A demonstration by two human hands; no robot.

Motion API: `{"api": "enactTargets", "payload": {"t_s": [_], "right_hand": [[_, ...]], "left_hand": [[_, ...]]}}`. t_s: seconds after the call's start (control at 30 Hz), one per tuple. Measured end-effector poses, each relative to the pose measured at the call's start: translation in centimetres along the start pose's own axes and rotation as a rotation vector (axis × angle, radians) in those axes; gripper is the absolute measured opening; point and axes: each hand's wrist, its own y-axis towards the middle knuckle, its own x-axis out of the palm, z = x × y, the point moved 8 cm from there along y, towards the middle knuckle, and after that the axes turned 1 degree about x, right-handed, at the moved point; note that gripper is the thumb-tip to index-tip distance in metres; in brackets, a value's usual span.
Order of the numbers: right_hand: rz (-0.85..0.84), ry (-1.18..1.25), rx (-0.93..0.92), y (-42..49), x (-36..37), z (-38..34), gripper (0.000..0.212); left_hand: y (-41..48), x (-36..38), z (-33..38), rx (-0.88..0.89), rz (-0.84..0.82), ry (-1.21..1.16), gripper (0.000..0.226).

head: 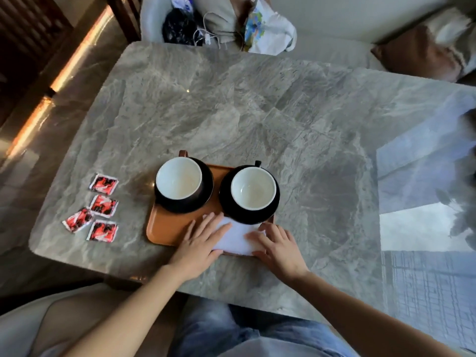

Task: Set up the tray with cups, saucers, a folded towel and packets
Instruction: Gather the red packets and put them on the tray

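An orange-brown tray lies near the front edge of the marble table. Two cups, white inside, stand on black saucers at its back: the left cup on the left saucer, the right cup on the right saucer. A folded white towel lies on the tray's front right part. My left hand presses flat on the towel's left side. My right hand rests with straight fingers on its right side. Several red packets lie on the table left of the tray.
The grey marble table stretches far behind the tray. At its far edge a chair holds bags and cables. A brown cushion sits at the back right. Glass with reflections borders the table's right.
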Motion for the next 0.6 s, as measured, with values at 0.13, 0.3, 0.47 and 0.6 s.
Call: {"api": "enactTargets", "payload": {"t_s": [0.13,0.3,0.47,0.6], "right_hand": [[0.065,-0.134,-0.037,0.3,0.0,-0.4,0.040],[0.095,-0.233,-0.071,0.2,-1.3,-2.6,0.052],[0.044,-0.199,-0.063,1.4,-1.8,-6.5,0.047],[0.002,-0.145,-0.200,3.2,-0.6,-11.9,0.048]], "left_hand": [[-0.1,0.2,0.3,-0.012,-0.005,-0.034,0.064],[-0.5,-2.0,0.8,0.120,0.081,0.074,0.075],[-2.7,-4.9,-1.5,0.145,0.263,0.057,0.081],[-5.3,-4.8,-6.2,0.038,0.258,0.061,0.083]]}}
